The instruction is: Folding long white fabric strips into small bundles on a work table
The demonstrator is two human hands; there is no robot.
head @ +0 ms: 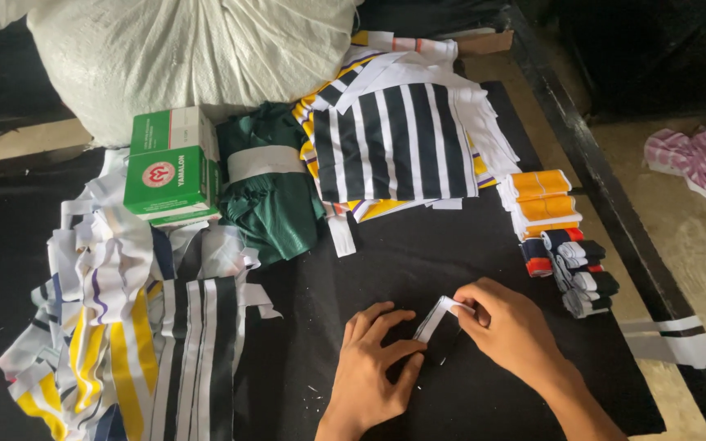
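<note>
- I count two hands: left hand point(369, 367), right hand point(508, 327).
- One black-and-white strip point(437, 322) between them.
- Two green boxes point(172, 163), stacked.
- One green fabric bundle point(267, 192) with a white band.
- One white sack point(198, 49).
- Two orange folded pieces point(542, 196); the rolled pieces point(582, 273) below are too jumbled to count.

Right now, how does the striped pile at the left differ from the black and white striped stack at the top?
The left pile is loose and tangled, strips spilling over one another; the top stack lies flat and squared. The left pile mixes yellow, white, black and purple stripes; the top stack's upper piece shows only black and white. The left pile sits beside the left hand; the top stack lies farther away. Both are striped fabric on the black table.
</note>
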